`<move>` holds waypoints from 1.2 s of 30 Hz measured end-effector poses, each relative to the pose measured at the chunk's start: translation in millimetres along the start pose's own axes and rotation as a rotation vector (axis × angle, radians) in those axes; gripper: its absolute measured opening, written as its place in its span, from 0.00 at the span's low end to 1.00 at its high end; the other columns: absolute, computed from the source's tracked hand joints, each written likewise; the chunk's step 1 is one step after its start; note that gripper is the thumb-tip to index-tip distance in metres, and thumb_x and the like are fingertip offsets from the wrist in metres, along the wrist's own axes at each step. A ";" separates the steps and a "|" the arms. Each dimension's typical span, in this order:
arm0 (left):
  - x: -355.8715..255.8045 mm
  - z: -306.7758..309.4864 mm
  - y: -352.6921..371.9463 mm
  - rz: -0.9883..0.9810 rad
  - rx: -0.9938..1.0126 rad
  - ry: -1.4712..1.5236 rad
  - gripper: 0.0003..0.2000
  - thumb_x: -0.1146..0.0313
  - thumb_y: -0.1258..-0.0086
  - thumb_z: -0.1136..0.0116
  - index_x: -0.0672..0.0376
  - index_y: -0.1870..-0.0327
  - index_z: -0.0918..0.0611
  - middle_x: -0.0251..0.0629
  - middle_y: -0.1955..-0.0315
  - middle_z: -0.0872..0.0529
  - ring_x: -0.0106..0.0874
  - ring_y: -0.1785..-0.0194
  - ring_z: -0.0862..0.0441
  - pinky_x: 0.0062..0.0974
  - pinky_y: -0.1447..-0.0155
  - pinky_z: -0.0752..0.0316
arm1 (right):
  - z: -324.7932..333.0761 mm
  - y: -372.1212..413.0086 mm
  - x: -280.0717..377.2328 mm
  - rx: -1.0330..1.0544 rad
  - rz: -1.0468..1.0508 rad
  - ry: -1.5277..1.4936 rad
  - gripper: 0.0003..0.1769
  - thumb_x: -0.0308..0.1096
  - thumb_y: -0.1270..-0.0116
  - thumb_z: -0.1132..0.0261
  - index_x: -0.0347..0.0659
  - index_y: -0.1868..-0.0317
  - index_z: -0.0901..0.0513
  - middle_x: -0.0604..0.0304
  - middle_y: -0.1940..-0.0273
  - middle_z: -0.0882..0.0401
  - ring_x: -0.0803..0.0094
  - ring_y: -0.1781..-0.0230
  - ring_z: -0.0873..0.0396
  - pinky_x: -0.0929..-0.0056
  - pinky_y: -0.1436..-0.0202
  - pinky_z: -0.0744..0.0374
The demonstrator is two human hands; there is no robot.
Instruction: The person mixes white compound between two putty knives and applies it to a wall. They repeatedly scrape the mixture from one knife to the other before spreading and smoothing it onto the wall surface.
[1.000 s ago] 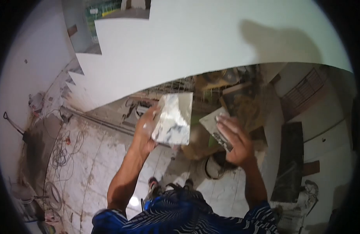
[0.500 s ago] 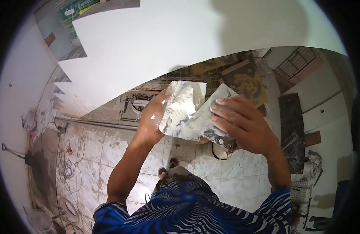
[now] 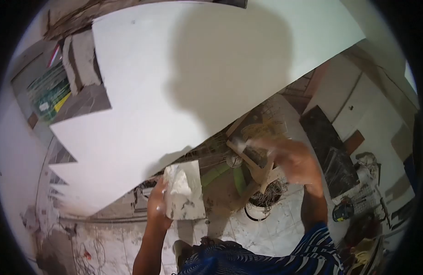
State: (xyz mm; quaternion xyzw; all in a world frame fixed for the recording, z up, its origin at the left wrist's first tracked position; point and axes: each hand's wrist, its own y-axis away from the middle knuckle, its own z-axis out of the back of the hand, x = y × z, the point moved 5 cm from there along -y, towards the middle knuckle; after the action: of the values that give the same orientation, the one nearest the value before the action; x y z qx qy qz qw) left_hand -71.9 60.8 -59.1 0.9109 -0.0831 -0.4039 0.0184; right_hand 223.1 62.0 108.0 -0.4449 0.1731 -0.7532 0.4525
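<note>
My left hand (image 3: 158, 201) grips a flat rectangular plate (image 3: 193, 208) by its left side, with the fingers partly hidden by it. White putty (image 3: 180, 183) is heaped and smeared on the plate's face. To the right, apart from the plate, my right hand (image 3: 296, 160) is smeared by motion, with its fingers pointing left. A pale blur shows near its fingertips; I cannot make out whether the scraper seen earlier is still in it. A large white panel (image 3: 138, 82) with a jagged left edge spans the upper view, a head-shaped shadow on it.
Below my right hand, a white bucket (image 3: 257, 212) holds tangled wire or twigs. A dark board (image 3: 330, 149) leans at the right, near a power tool (image 3: 343, 211). Cable (image 3: 94, 256) lies on the tiled floor (image 3: 284, 229) at lower left. Cardboard (image 3: 266, 126) lies beyond the panel's edge.
The plate has moved down and left, away from my right hand, which no longer presses a scraper against its putty. My right hand has shifted slightly. The view has turned, showing more white panel.
</note>
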 end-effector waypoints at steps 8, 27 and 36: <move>8.5 44.3 -31.5 0.228 0.203 -0.227 0.23 0.60 0.22 0.52 0.63 0.31 0.28 0.43 0.40 0.20 0.38 0.40 0.20 0.39 0.36 0.24 | 21.0 -49.9 18.6 -1.008 -0.194 0.653 0.12 0.33 0.22 0.42 0.32 0.49 0.19 0.65 0.67 0.24 0.81 0.68 0.32 0.77 0.62 0.29; 53.1 148.5 -55.3 0.737 0.348 -0.164 0.21 0.62 0.21 0.54 0.60 0.31 0.29 0.41 0.43 0.21 0.34 0.45 0.18 0.35 0.43 0.19 | -4.9 -143.4 1.1 -1.031 -0.238 1.310 0.25 0.18 0.34 0.39 0.28 0.36 0.26 0.40 0.46 0.23 0.50 0.53 0.21 0.59 0.47 0.20; 32.9 128.2 -51.0 0.754 0.364 -0.080 0.23 0.62 0.20 0.56 0.60 0.27 0.33 0.41 0.42 0.21 0.34 0.42 0.19 0.36 0.40 0.20 | -29.4 -169.2 -15.5 -0.927 -0.203 1.532 0.32 0.17 0.38 0.40 0.28 0.31 0.30 0.41 0.39 0.29 0.46 0.43 0.25 0.55 0.38 0.24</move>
State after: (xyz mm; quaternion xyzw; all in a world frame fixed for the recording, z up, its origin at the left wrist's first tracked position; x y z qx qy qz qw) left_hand -138.0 109.9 -174.7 0.7886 -0.4814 -0.3826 0.0006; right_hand 112.5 160.5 196.3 0.0279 0.6733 -0.7344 -0.0802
